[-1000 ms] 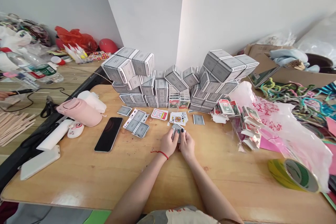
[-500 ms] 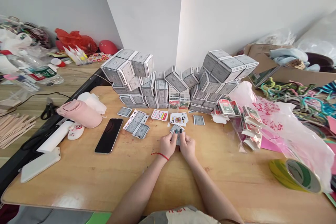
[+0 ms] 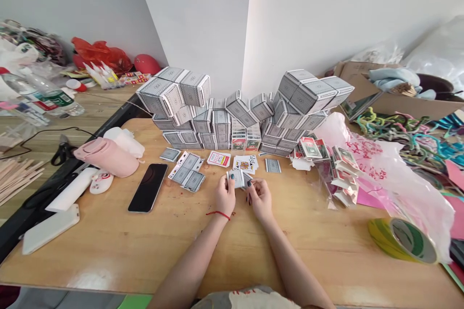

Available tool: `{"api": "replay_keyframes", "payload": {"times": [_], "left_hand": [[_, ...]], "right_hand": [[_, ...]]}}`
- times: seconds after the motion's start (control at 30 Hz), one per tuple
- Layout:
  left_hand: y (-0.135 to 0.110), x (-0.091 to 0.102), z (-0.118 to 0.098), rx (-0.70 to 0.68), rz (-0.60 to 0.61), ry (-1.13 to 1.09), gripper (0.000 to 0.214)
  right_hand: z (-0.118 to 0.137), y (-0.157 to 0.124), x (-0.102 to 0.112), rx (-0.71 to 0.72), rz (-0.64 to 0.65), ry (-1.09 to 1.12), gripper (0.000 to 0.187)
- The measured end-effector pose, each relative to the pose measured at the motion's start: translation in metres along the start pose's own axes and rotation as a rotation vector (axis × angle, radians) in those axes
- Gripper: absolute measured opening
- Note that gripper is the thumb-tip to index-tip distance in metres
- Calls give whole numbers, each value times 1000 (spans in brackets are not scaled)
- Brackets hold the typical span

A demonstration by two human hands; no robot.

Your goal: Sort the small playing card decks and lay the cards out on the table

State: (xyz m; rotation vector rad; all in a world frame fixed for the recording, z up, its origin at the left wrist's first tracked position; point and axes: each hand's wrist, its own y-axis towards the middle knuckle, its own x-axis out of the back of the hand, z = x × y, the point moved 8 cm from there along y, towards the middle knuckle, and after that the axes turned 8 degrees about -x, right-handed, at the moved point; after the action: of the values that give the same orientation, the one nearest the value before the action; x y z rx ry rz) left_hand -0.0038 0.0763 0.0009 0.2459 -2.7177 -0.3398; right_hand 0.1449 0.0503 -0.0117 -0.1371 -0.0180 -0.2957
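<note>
My left hand point(image 3: 225, 193) pinches a playing card point(image 3: 237, 179) with a grey patterned back, thumb on top. Close beside it, my right hand point(image 3: 260, 196) has its thumb and fingers closed at a card's corner, at the right of the held card. Just beyond the hands lie face-up cards point(image 3: 245, 163) with a king on top. A red-and-white card point(image 3: 218, 158) is left of them, and a single face-down card point(image 3: 273, 165) is to the right. Grey-backed cards point(image 3: 187, 172) overlap in a group farther left, with a small pile point(image 3: 170, 154) above them.
Stacked blocks of cards point(image 3: 221, 128) form a wall at the back. A black phone point(image 3: 148, 187), pink pouch point(image 3: 110, 157) and white power bank point(image 3: 50, 229) lie left. Card boxes point(image 3: 344, 169), a plastic bag point(image 3: 391, 169) and a tape roll point(image 3: 402, 240) are right.
My hands have moved slightly apart from their thumbs-together hold. The card in my left hand is now tilted up, and my right hand has turned at its right side.
</note>
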Motion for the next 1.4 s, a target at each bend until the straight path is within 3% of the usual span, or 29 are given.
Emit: {"api": "replay_keyframes", "payload": {"times": [0.13,0.33,0.57,0.77,0.83,0.9,1.0,1.1,1.23,1.4], "left_hand": [[5,12,5,-72,-35,59,39],[12,31,17,-101,-30,271,39],[15,23,10,-52,103,451,23],[14,31,3,-19,10,481,32],[14,30,2,-31,27,530,29],[15,26,2,-46,63,603,25],[15,23,2,-68,96,660,22],[15,21,2,-94,118,672,24],[14,16,-2,-150,151,709,27],[14,15,-7,-202,141,598,24]], "right_hand": [[14,-1,13,164,-225,-309,33],[19,-5,1,265,-228,-605,54],[11,-3,1,170,-128,-598,45],[21,-6,-3,246,9,-529,37],[23,-7,-6,278,48,-499,32],[21,-6,-4,281,22,-470,28],[20,1,7,282,-138,-457,23],[26,10,12,375,-245,-542,25],[26,29,9,401,-227,-658,35],[20,39,7,400,-193,-709,29]]}}
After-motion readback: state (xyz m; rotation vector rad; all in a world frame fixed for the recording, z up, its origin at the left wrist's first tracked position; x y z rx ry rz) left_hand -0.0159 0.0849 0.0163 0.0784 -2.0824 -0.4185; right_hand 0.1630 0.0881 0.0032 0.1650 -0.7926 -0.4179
